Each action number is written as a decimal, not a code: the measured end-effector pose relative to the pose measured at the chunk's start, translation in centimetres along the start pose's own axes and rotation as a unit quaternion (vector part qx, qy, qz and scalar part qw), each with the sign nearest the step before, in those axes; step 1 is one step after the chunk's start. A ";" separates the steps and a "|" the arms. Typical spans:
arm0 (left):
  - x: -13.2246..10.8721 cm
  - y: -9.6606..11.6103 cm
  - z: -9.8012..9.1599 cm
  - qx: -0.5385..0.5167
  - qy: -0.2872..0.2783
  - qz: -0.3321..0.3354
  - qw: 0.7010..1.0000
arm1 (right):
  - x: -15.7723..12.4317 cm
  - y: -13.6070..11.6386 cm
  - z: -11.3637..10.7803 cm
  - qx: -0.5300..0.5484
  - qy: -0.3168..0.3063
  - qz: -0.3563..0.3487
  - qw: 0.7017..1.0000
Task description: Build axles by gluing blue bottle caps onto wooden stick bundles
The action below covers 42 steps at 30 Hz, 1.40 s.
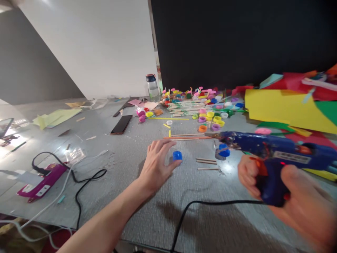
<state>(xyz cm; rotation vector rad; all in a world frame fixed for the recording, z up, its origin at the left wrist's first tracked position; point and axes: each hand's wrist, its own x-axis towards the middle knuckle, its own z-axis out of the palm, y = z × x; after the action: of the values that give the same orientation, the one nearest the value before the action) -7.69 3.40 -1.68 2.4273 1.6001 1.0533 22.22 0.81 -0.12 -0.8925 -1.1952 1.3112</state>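
My right hand is wrapped round the grip of a blue hot glue gun, whose nozzle points left over the table. A small red light shows on the gun, and a black cord runs from its lower end. My left hand has its thumb and fingers apart beside a blue bottle cap. The thumb tip is at the cap's lower edge; whether it touches, I cannot tell. A second blue cap lies below the gun's barrel. Between the caps are several short thin sticks.
Behind lie coloured bottle caps, bundled wooden sticks and a phone. A water bottle stands at the back. Coloured paper is piled right. On the left, a purple power strip has cables across the table.
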 end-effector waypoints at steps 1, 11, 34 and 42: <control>0.0 0.6 -0.2 0.010 0.012 0.028 0.999 | 0.1 -0.3 0.3 0.022 -0.004 0.005 1.000; 5.8 9.0 3.4 0.170 -0.317 0.078 0.930 | 0.7 -1.3 0.6 0.074 -0.004 0.002 0.997; 1.9 8.4 3.9 0.182 -0.261 0.097 0.943 | 0.8 -1.2 0.3 0.007 -0.020 -0.007 1.000; -1.5 7.7 3.2 0.052 -0.183 0.103 0.976 | 0.6 0.0 -0.6 -0.014 -0.005 0.024 1.000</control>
<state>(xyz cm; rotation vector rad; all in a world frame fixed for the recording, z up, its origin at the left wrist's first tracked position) -0.12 -0.42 -1.84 2.7004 1.3379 0.5018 22.69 1.51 -0.13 -0.9411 -1.2079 1.3416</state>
